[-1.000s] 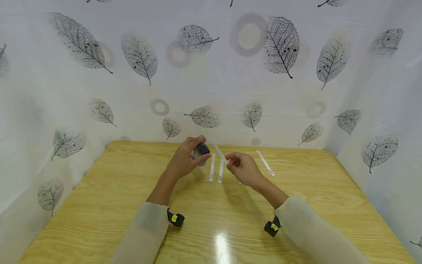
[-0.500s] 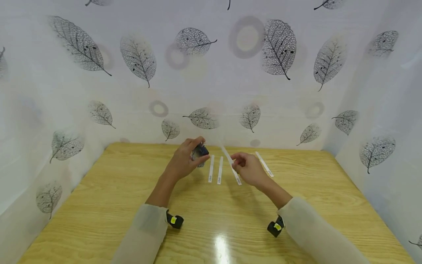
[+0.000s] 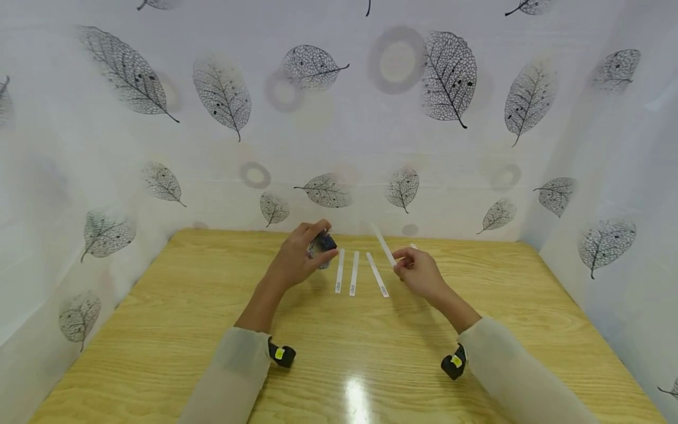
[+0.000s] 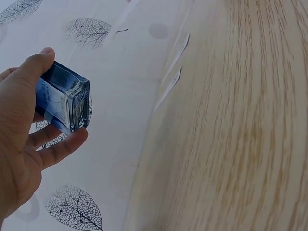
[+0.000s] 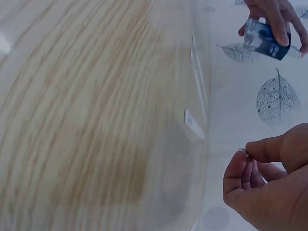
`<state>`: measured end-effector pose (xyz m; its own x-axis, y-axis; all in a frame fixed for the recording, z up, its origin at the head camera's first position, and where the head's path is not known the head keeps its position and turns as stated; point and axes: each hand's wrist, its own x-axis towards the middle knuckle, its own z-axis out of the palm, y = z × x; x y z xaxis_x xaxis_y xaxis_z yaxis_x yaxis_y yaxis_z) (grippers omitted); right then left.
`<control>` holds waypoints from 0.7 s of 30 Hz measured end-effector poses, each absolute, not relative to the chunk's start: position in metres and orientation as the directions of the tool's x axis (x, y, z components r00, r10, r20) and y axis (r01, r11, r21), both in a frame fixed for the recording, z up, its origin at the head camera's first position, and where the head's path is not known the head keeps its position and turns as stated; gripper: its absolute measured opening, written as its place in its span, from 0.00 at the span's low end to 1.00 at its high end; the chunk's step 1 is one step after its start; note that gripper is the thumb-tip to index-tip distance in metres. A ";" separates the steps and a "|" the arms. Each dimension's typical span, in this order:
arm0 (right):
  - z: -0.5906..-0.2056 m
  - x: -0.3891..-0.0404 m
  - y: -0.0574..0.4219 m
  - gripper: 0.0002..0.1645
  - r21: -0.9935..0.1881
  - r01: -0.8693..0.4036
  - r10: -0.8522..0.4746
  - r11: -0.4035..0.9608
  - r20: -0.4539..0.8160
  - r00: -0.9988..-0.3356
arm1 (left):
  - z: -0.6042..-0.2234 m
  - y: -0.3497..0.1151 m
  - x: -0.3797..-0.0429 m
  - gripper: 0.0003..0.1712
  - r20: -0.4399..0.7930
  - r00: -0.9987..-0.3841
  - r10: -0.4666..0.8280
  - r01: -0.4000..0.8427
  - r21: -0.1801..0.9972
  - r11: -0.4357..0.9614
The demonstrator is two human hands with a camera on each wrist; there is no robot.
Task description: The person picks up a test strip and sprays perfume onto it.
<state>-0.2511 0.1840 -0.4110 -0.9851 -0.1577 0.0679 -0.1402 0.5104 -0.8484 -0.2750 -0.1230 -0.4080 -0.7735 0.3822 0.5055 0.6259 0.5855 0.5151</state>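
Observation:
My left hand (image 3: 292,258) holds a blue glass perfume bottle (image 4: 62,98) above the table, thumb on one side and fingers on the other. Between thumb and fingertips, my right hand (image 3: 419,274) pinches a thin white paper test strip (image 3: 384,245) by its lower end; it slants up to the left. In the right wrist view only a sliver of the strip's end shows at the fingertips. Three more strips lie on the table between the hands: a left strip (image 3: 339,272), a middle strip (image 3: 354,273) and a tilted right strip (image 3: 377,274), with small print at their near ends.
The tip of another strip (image 3: 414,245) shows behind my right hand, which hides most of it. A wooden table (image 3: 339,347) runs back to a white leaf-printed curtain (image 3: 339,129), which also hangs at both sides.
My right hand has moved to the right with the pinched strip, uncovering the tilted strip and covering most of the far-right one. My left hand and the bottle have stayed almost still.

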 end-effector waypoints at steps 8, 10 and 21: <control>-0.427 -0.259 0.197 0.15 -0.836 -0.082 -0.121 0.543 0.019 -0.992 | -0.407 -0.122 -0.274 0.31 0.499 -0.772 0.393 0.629 0.515 0.583; -0.430 -0.262 0.200 0.16 -0.841 -0.065 -0.111 0.538 0.006 -0.994 | -0.407 -0.122 -0.274 0.31 0.500 -0.772 0.393 0.629 0.513 0.584; -0.441 -0.270 0.212 0.20 -0.865 0.034 -0.123 0.500 -0.110 -0.986 | -0.409 -0.121 -0.276 0.32 0.514 -0.764 0.390 0.638 0.509 0.578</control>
